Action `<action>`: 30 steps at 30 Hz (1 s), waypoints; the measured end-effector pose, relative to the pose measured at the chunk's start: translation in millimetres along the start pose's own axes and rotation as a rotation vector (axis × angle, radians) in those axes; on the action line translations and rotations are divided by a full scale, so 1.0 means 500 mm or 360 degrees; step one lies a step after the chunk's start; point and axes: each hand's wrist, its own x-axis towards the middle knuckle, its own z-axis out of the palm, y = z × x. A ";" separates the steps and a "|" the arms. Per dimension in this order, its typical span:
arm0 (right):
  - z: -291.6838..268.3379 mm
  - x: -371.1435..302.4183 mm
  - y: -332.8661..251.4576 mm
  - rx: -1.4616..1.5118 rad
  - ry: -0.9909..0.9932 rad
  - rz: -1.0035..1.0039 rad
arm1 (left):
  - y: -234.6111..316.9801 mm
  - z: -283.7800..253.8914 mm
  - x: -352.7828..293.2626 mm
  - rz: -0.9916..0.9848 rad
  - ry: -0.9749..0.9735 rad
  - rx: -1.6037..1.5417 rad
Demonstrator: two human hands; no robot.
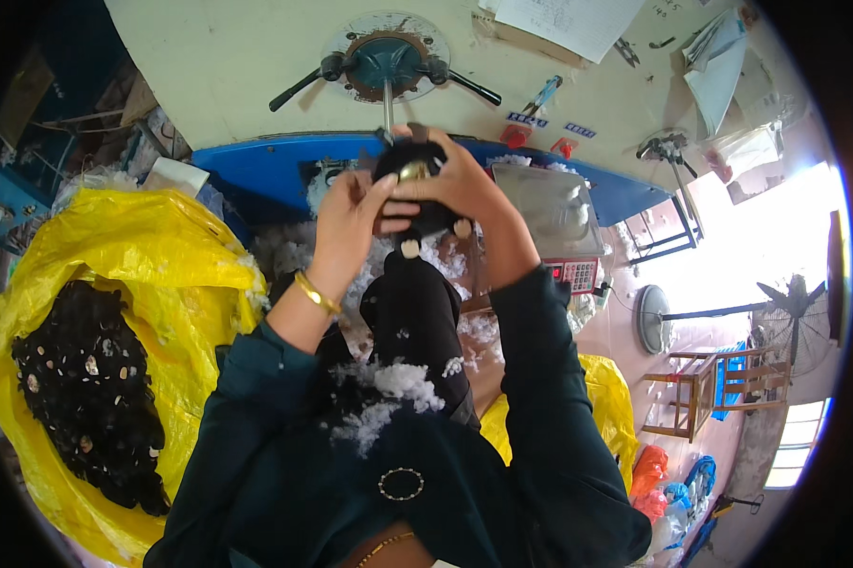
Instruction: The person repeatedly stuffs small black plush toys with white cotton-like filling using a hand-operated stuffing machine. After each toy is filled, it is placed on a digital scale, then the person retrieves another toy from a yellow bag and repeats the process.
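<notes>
Both hands are closed around a small black plush toy (431,216) with pale round ends and a shiny gold patch. My left hand (351,213) grips its left side, fingers bent against the black fabric. My right hand (460,180) wraps the upper right side, its fingers reaching over the top. Directly above, a thin metal filling tube (388,102) points down from the machine's round dark port (389,64); the toy's top meets its lower end. Whether the tube goes inside is hidden by my fingers. White fluff stuffing (403,386) lies on my lap.
At left, a yellow sack (161,237) holds many black plush pieces (90,379). Right of my hands stands a scale with a clear tray (545,204) and red keypad (578,275). Two red knobs (515,136) sit on the machine's front. A fan (794,317) and wooden stool (684,390) stand farther right.
</notes>
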 end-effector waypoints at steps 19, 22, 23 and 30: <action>0.122 -0.038 0.079 0.0094 0.0292 -0.0148 | -0.012 -0.081 0.022 -0.0170 -0.0061 0.0283; 0.167 -0.029 0.074 0.0001 0.0495 -0.0185 | -0.002 -0.107 0.024 -0.0213 -0.0055 0.0230; 0.180 -0.026 0.058 -0.0131 0.0582 -0.0217 | 0.001 -0.116 0.027 -0.0221 -0.0073 0.0236; 0.142 -0.026 -0.020 -0.0205 0.0527 0.0020 | 0.064 -0.072 0.016 -0.0395 -0.0111 0.0199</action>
